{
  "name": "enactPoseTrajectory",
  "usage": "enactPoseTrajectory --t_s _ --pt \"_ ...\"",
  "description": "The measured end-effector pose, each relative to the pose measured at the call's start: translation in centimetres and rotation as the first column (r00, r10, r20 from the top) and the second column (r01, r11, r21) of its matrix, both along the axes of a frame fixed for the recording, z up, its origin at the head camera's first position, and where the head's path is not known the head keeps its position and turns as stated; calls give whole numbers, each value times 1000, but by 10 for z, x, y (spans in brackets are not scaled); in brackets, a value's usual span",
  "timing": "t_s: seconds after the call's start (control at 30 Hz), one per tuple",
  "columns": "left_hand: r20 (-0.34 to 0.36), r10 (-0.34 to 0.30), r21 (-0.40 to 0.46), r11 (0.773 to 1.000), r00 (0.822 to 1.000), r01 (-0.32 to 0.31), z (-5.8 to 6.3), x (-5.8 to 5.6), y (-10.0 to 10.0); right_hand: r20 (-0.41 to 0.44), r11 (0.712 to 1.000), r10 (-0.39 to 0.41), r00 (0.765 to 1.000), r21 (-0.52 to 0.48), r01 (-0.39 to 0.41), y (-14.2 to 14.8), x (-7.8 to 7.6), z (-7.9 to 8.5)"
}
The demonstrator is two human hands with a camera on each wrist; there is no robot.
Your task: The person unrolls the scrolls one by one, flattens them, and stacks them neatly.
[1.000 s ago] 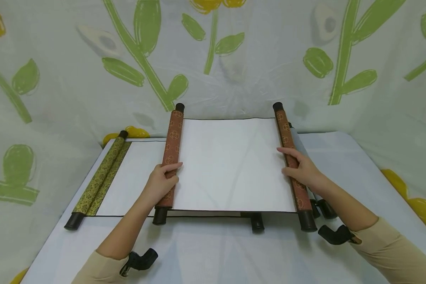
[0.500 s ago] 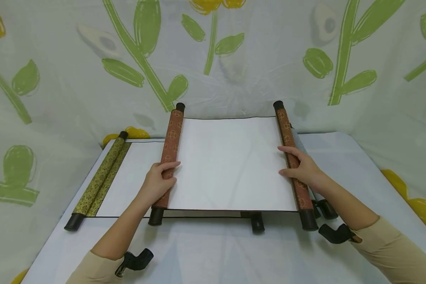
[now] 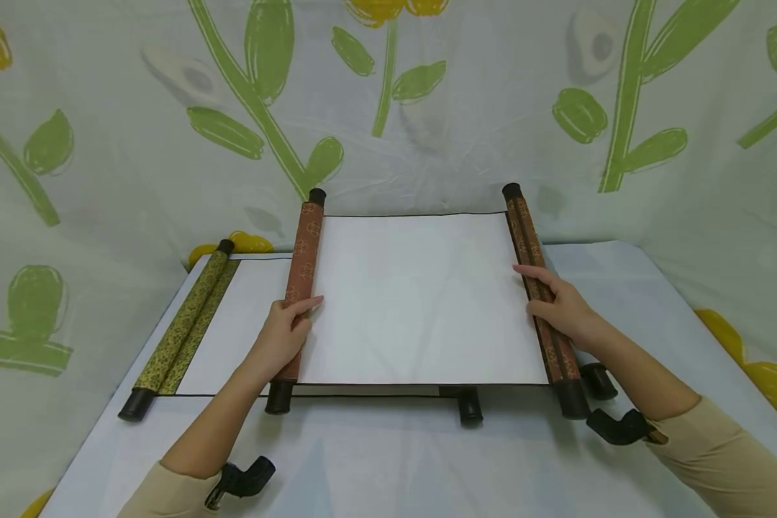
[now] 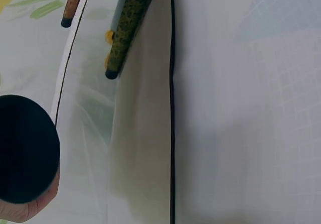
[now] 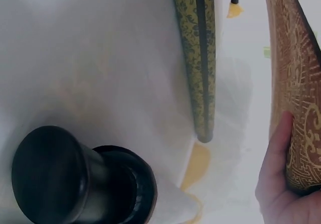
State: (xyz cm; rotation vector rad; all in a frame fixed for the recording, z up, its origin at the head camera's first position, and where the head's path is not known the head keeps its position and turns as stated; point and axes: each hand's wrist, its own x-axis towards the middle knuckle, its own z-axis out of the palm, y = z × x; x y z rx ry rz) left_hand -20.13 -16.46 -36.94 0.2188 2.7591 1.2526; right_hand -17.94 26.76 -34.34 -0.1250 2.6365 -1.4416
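Observation:
A red-brown patterned hanging scroll (image 3: pixel 421 302) is held partly unrolled, its white sheet stretched between two rollers. The left hand (image 3: pixel 281 334) grips the left roller (image 3: pixel 304 252), with thumb and index finger reaching over its inner edge. At the other side, the right hand (image 3: pixel 566 309) holds the right roller (image 3: pixel 524 237) between thumb and fingers. Underneath lies a green-gold scroll, whose left roller (image 3: pixel 184 327) is at the table's left and whose black right knob (image 3: pixel 470 406) pokes out below. The right wrist view shows fingers (image 5: pixel 281 143) against the brown brocade (image 5: pixel 301 73).
Behind the right roller, another scroll is mostly hidden; its black knob (image 3: pixel 598 381) shows. A white cloth covers the table (image 3: pixel 388 460). A curtain (image 3: pixel 466 165) with leaf prints stands directly behind. Black curved pieces (image 3: pixel 249 477) sit at both wrists.
The left hand and left roller have shifted left, showing more white sheet. The right roller has moved slightly right, and a second patterned strip now shows along it.

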Motion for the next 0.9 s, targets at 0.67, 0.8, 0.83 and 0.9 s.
enactPoseTrajectory --t_s 0.67,0.8,0.83,0.9 --pt "-31 36 9 999 999 -36 -1 -2 -7 -19 999 -17 1000 -38 17 1 1 -1" --pt "-30 11 -21 1000 999 -12 0 -2 -9 -15 999 -18 1000 -30 18 3 0 -1" --pt "-30 7 -27 1000 1000 -8 0 -2 -10 -13 999 -21 1000 -28 20 3 0 -2" --pt "-25 3 -20 1000 1000 -4 -2 -3 -12 -13 999 -21 1000 -28 21 5 0 -3"
